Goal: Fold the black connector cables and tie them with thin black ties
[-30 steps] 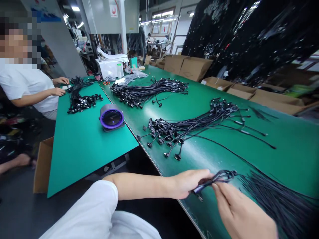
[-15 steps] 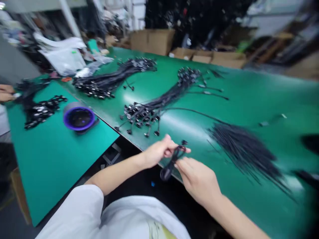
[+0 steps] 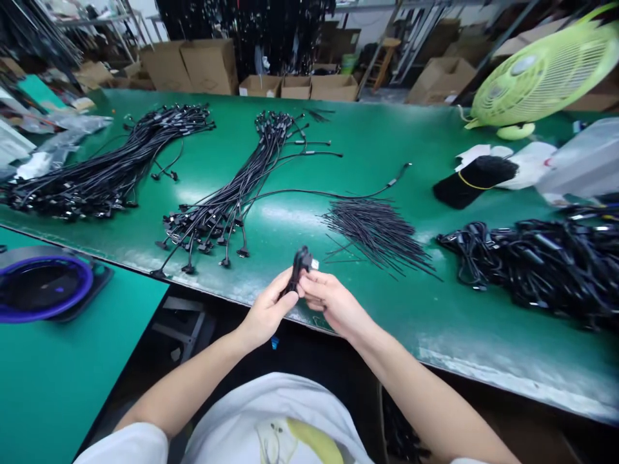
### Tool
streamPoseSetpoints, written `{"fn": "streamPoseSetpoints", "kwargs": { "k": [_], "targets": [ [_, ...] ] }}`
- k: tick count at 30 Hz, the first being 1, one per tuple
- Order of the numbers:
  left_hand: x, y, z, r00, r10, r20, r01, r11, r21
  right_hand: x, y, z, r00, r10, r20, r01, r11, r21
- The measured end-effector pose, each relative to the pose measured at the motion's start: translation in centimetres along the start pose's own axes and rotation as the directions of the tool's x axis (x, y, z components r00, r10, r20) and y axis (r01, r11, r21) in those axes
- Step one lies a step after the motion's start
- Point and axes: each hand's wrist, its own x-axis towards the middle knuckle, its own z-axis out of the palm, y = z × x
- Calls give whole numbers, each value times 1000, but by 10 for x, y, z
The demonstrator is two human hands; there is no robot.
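My left hand [image 3: 269,310] and my right hand [image 3: 327,301] meet at the near edge of the green table [image 3: 367,135], both closed on a folded black cable [image 3: 298,267] with a small light plug at its top. Just beyond lies a fan of thin black ties [image 3: 377,232]. One single long cable [image 3: 333,193] runs across the table behind the ties.
Two spread bundles of black cables [image 3: 227,193] [image 3: 106,167] lie to the left, a tangled heap of cables [image 3: 536,264] to the right. A bound black tie bundle [image 3: 471,180], a green fan [image 3: 541,77] and cardboard boxes [image 3: 188,64] stand farther back. A purple-rimmed device [image 3: 43,283] sits on the lower left table.
My view has swung right and the co-worker has left it. My hands drew the cable in from the table toward me and folded it into a short bunch between them.
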Motion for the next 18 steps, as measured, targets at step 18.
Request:
{"fn": "streamPoseSetpoints", "kwargs": {
  "k": [18],
  "targets": [
    [21,-9,0,957,-170,236,-12,788,616,-84,-33,-131,801,-242,-547,-152,803,-577]
  ]
}}
